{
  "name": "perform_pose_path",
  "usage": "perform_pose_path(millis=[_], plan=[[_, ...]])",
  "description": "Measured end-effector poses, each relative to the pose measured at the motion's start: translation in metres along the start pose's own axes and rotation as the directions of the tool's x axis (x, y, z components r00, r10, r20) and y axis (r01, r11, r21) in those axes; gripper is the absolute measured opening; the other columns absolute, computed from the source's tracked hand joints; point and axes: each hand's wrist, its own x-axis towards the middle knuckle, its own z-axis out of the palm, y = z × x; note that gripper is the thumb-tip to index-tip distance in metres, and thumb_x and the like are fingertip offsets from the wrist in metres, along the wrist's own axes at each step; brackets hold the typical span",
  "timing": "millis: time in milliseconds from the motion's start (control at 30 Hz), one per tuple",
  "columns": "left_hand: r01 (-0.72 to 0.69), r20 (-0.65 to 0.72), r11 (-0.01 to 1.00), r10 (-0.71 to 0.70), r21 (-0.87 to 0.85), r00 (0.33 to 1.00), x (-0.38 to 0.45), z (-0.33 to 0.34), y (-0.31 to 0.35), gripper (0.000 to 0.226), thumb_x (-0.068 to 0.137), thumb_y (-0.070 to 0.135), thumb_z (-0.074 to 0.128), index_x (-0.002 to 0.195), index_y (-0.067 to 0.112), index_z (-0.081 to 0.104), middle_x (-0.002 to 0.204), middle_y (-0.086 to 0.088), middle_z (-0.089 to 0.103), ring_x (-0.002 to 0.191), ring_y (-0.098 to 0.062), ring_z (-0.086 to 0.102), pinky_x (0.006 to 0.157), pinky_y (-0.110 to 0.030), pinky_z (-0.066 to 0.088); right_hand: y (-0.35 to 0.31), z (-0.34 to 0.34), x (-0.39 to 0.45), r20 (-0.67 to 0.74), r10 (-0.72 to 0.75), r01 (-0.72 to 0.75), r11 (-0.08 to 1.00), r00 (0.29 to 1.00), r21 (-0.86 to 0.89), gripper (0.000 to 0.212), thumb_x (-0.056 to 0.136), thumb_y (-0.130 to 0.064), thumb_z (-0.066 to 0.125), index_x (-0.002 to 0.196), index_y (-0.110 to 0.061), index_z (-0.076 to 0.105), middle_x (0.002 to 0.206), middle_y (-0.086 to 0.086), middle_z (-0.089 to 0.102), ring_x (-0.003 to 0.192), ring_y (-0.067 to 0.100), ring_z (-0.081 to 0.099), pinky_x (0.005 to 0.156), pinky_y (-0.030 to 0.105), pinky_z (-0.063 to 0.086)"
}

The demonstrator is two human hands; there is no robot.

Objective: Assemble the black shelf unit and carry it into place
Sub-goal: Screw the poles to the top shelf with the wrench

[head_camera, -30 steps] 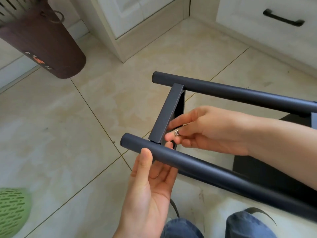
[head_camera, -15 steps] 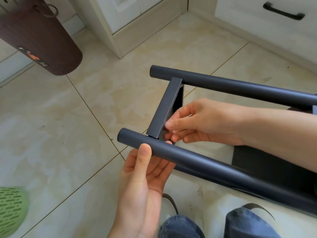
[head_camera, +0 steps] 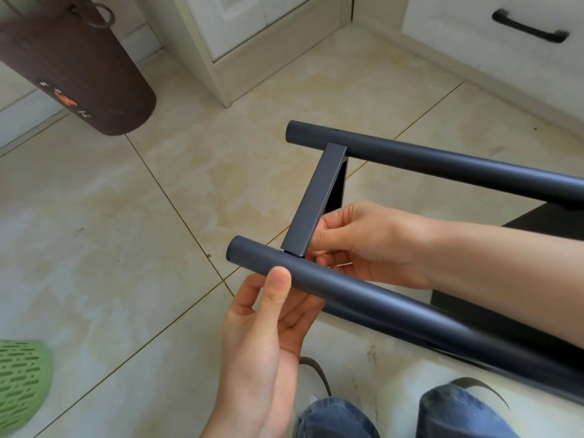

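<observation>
The black shelf frame hangs above the tiled floor: a near round tube [head_camera: 363,298], a far round tube [head_camera: 442,161] and a flat crossbar [head_camera: 316,200] joining them near their left ends. My left hand [head_camera: 265,343] grips the near tube from below, thumb lying over its top. My right hand [head_camera: 366,245] reaches in from the right, and its fingertips pinch at the joint where the crossbar meets the near tube. Whatever small part they hold is hidden behind the bar. A black panel [head_camera: 537,226] lies under my right forearm.
A dark brown bin [head_camera: 79,77] stands at the upper left. White cabinets run along the back, one drawer with a black handle [head_camera: 531,26]. A green perforated object [head_camera: 22,384] sits at the lower left edge. My jeans-clad knees [head_camera: 455,412] are at the bottom.
My right fingertips moved up behind the crossbar's lower end; the small silver part seen between them a second ago is now out of sight. The left hand kept its grip.
</observation>
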Motion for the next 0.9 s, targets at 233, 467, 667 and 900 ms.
perform_pose_path(millis=[233,467,667,900], plan=[[-0.016,-0.027,1.0,0.016,0.014,0.999,0.003,-0.002,0.005,0.064,0.06,0.037,0.079,0.112,0.002,0.068,0.107,-0.025,0.073,0.098,-0.036,0.074,0.074,-0.031,0.061,0.003,0.0,0.001,0.058,0.01,-0.015,0.997,0.998,0.082,0.041,0.094,-0.008,0.062,0.054,-0.016,0.068,0.055,0.001,0.062,0.051,0.008,0.055,0.059,0.02,0.051],[-0.094,-0.041,0.985,0.1,0.142,0.994,0.004,-0.005,0.006,0.035,0.055,0.039,0.079,0.08,0.015,0.079,0.093,-0.019,0.076,0.08,-0.026,0.075,0.065,-0.026,0.059,-0.002,-0.004,-0.004,0.098,0.03,-0.039,0.995,0.995,0.094,0.037,0.094,-0.007,0.06,0.058,-0.014,0.067,0.057,0.0,0.062,0.056,0.01,0.053,0.064,0.022,0.05],[-0.137,-0.034,0.971,0.146,0.197,0.989,0.005,-0.005,0.006,0.028,0.055,0.041,0.077,0.075,0.022,0.08,0.067,-0.002,0.064,0.061,-0.009,0.062,0.071,-0.027,0.06,-0.008,-0.008,-0.007,0.145,0.091,-0.096,0.995,0.985,0.025,0.018,0.094,-0.011,0.06,0.078,-0.01,0.069,0.066,0.0,0.067,0.063,0.011,0.055,0.064,0.021,0.052],[-0.18,0.035,0.96,0.177,0.215,0.984,0.009,-0.006,0.008,0.028,0.054,0.037,0.086,0.081,0.031,0.081,0.085,0.003,0.077,0.076,-0.007,0.071,0.068,-0.018,0.055,-0.007,-0.007,-0.003,0.171,0.131,-0.154,0.98,0.977,0.127,0.015,0.095,-0.008,0.057,0.083,-0.007,0.066,0.075,0.006,0.064,0.066,0.013,0.057,0.066,0.022,0.053]])
